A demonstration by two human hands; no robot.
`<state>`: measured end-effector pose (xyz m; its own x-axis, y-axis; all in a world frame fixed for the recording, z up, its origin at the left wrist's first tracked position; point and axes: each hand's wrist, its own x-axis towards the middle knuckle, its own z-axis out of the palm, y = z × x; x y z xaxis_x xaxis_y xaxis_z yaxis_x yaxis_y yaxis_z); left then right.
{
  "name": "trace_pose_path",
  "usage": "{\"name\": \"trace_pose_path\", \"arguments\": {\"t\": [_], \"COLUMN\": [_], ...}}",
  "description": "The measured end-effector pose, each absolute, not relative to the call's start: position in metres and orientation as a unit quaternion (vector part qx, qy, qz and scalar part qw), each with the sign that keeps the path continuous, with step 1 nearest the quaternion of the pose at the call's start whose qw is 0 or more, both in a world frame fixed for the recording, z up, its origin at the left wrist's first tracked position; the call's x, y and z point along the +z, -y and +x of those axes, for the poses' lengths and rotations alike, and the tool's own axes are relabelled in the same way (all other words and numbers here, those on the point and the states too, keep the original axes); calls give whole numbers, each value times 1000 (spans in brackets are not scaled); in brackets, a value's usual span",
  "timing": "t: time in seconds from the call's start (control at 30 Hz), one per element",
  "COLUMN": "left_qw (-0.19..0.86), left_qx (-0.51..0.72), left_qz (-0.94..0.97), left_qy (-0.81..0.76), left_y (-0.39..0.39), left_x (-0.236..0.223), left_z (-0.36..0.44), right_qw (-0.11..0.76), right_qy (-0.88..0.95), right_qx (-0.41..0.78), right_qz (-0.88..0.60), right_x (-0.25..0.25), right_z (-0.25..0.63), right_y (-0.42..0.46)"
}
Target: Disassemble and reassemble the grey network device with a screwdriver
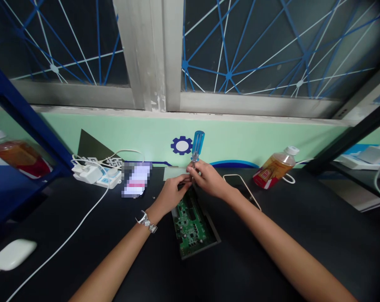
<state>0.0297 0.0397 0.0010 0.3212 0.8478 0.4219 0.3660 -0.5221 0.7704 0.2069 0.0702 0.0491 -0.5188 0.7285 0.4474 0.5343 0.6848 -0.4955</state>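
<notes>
A screwdriver (198, 144) with a clear blue handle stands nearly upright, its shaft pinched by my right hand (205, 179). Below it lies a green circuit board (191, 228) in a dark, shallow metal casing on the table. My left hand (174, 192), with a silver watch (148, 222) on the wrist, is at the far end of the board. Its fingertips are pressed together close to the screwdriver's lower shaft. What those fingers hold, if anything, is too small to make out. The screwdriver's tip is hidden by the fingers.
A phone (242, 188) lies right of the board, with a drink bottle (274, 167) beyond it. At left are a power strip (110, 178) with chargers, a lit phone (136, 180), a white cable (73, 230) and a white rounded device (15, 253). A green wall and windows stand behind.
</notes>
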Motion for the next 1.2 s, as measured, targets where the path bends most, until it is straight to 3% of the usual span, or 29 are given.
{"name": "trace_pose_path", "arguments": {"t": [0.13,0.4,0.73,1.2], "left_qw": [278,279,307,316], "left_qx": [439,468,477,456], "left_qz": [750,725,707,723], "left_qy": [-409,-422,-422,-411], "left_y": [-41,-36,-37,-37], "left_x": [-2,-3,-6,-2], "left_z": [33,36,37,35], "right_qw": [328,481,468,411], "right_qy": [849,749,755,738], "right_qx": [155,159,135,445], "right_qz": [-383,-427,-439,-297], "right_x": [52,73,80,85], "right_z": [205,195,198,210], "right_y": [-68,-60,-61,-72]}}
